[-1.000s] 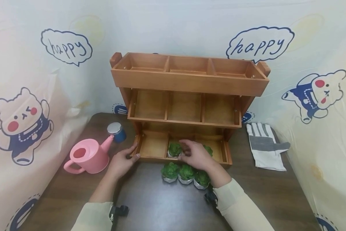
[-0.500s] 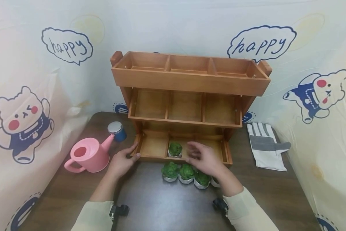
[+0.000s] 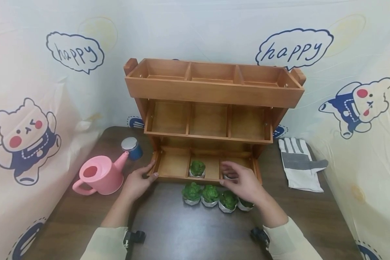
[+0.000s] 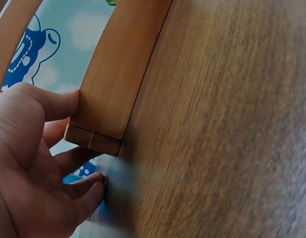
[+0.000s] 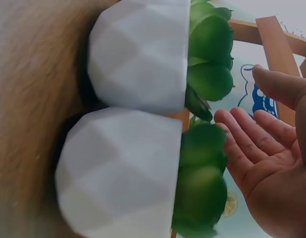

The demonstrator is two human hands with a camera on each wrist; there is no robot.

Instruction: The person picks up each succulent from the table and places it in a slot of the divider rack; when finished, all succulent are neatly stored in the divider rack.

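Note:
In the head view, my left hand [image 3: 138,183] holds the left end of the bottom tier of a three-tier wooden plant shelf [image 3: 214,93]. The left wrist view shows its thumb against the front board [image 4: 118,74], with fingers round the board's end. My right hand [image 3: 243,180] is over the bottom tier's right compartment, thumb and fingers apart. A white pot partly shows behind those fingers; the hand hides most of it. One potted succulent [image 3: 197,168] stands in the middle compartment's left part. Several more potted succulents [image 3: 210,195] stand in a row before the shelf, also large in the right wrist view.
A pink watering can [image 3: 100,175] and a blue tin with a silver lid [image 3: 132,147] stand left of the shelf. To the right lies a white and grey work glove [image 3: 299,166]. A printed cloth [image 3: 195,29] hangs behind.
My right hand has moved away from the succulent in the middle compartment, rightward to the right compartment. The succulent stays where it was. My left hand has kept its place.

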